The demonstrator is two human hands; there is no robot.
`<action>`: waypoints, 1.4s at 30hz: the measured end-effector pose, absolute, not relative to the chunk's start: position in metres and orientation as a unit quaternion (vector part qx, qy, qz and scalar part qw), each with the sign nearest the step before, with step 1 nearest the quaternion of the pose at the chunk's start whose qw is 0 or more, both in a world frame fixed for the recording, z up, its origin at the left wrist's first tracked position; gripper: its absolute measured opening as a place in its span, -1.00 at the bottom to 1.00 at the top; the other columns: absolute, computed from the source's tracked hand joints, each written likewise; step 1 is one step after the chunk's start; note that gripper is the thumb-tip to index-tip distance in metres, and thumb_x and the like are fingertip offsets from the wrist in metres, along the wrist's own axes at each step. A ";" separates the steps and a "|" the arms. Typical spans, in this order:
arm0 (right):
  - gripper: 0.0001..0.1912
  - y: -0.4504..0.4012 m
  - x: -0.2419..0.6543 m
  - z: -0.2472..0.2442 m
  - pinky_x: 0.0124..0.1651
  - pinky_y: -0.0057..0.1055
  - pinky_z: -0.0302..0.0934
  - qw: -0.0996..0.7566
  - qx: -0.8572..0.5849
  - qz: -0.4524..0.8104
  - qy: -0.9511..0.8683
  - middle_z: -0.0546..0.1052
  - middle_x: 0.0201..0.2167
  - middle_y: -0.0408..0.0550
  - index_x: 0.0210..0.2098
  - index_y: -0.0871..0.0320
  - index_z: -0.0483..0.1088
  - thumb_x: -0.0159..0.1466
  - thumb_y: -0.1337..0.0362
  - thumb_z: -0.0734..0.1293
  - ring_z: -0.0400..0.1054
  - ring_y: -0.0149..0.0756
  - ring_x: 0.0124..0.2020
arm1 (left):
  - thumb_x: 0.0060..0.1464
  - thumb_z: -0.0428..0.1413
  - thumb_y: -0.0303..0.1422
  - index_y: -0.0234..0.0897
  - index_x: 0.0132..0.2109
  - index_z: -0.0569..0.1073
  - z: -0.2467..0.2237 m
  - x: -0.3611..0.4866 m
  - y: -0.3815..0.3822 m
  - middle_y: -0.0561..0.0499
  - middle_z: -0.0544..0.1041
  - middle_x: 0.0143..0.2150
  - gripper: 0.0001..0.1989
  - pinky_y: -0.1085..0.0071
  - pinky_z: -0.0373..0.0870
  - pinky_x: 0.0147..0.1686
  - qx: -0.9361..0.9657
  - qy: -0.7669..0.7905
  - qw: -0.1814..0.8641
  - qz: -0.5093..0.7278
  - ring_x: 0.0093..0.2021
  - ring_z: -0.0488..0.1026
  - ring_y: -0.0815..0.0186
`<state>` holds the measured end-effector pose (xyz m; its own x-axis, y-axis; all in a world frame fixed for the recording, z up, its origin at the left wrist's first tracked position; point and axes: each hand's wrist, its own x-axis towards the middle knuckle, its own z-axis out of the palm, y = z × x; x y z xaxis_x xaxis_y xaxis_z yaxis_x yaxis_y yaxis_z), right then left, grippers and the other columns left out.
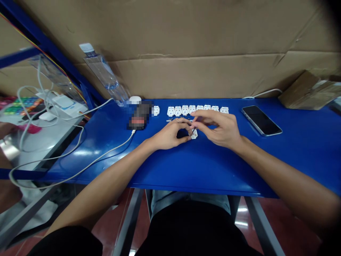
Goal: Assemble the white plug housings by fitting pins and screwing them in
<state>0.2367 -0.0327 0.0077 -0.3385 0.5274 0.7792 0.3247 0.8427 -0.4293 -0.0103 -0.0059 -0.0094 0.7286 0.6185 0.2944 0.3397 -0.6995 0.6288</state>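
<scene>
Centred on the blue table, my left hand [172, 135] curls its thumb and fingers round the left side of a small white plastic part [194, 134], steadying it on the tabletop. My right hand [220, 129] comes in from the right, thumb and forefinger pinched together just above that part. Whatever sits between those fingertips is tiny and dark, too small to name. Behind both hands runs a row of similar white plastic parts [185, 110], several side by side, partly covered by my right hand. Small metallic bits [168, 121] lie between the row and my left hand.
A phone [262, 120] lies at right, near a cardboard box [306, 90]. To the left are a pixelated device [139, 117] with a white cable [112, 153] and a leaning plastic bottle [105, 76]. Another person's arm [6, 170] shows at the far left.
</scene>
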 end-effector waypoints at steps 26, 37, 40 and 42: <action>-0.59 -0.034 0.235 0.009 0.17 -0.23 0.71 0.474 -0.273 0.055 -0.835 0.79 0.17 -0.08 0.38 -0.06 0.55 0.59 0.22 0.40 0.78 -0.17 0.03 | 0.39 0.30 -0.34 -0.21 -0.02 0.65 -0.009 -0.010 -0.006 -0.15 0.64 0.20 -0.91 -0.04 0.51 0.30 0.887 0.276 0.276 0.248 0.20 0.60 0.03; -0.76 -0.035 0.230 0.011 -0.13 -0.39 0.70 0.520 -0.291 0.024 -0.802 0.83 -0.08 -0.17 0.12 -0.03 0.63 0.49 0.14 0.55 0.78 -0.27 -0.27 | 0.39 0.29 -0.35 -0.19 -0.02 0.65 -0.009 -0.009 -0.006 -0.14 0.63 0.19 -0.92 -0.05 0.51 0.30 0.890 0.271 0.268 0.251 0.19 0.59 0.03; -0.70 -0.031 0.236 0.013 0.14 -0.27 0.68 0.458 -0.259 0.036 -0.850 0.79 0.15 -0.04 0.28 -0.01 0.55 0.59 0.22 0.39 0.78 -0.17 0.06 | 0.37 0.29 -0.35 -0.20 -0.03 0.65 -0.009 -0.009 -0.007 -0.15 0.65 0.18 -0.91 -0.06 0.52 0.30 0.887 0.276 0.272 0.249 0.19 0.61 0.03; -0.66 -0.032 0.238 0.019 0.25 -0.21 0.64 0.412 -0.252 0.080 -0.872 0.74 0.26 -0.01 0.33 0.00 0.50 0.63 0.26 0.29 0.71 -0.15 0.23 | 0.37 0.29 -0.34 -0.20 -0.04 0.64 -0.010 -0.009 -0.006 -0.15 0.67 0.13 -0.92 -0.05 0.55 0.26 0.884 0.277 0.279 0.253 0.16 0.62 0.03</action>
<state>0.2382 -0.0316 0.0187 -0.5328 0.5054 0.6788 0.3737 0.8602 -0.3471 -0.0086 -0.0063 -0.0101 0.7186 0.6308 0.2928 0.3485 -0.6910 0.6333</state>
